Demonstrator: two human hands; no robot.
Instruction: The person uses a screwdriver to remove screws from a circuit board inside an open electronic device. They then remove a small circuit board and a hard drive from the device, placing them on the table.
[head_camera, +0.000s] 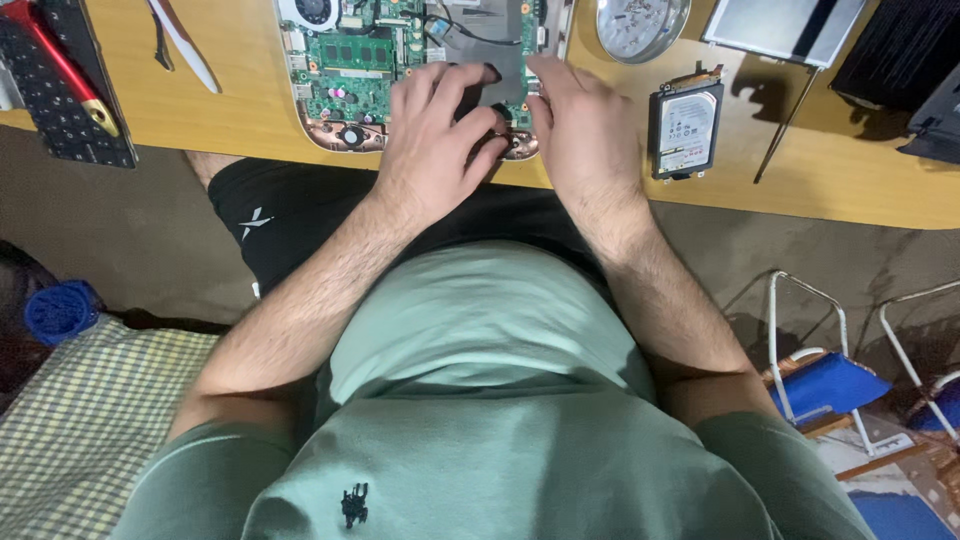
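An opened laptop base with a green circuit board (352, 70) lies at the near edge of a wooden table (250, 110). My left hand (440, 135) rests on the board's near right corner, fingers curled over a grey metal plate (490, 45). Close beside it, my right hand (585, 125) presses flat on the same corner, fingertips at the plate's right edge. Whether either hand pinches a small part is hidden by the fingers.
A hard drive (686, 130) lies right of my hands, a thin rod (785, 125) beyond it. A round metal dish (640, 25), a silver panel (785, 28), a black keyboard with a red tool (60, 80) and tweezers (185, 45) are on the table.
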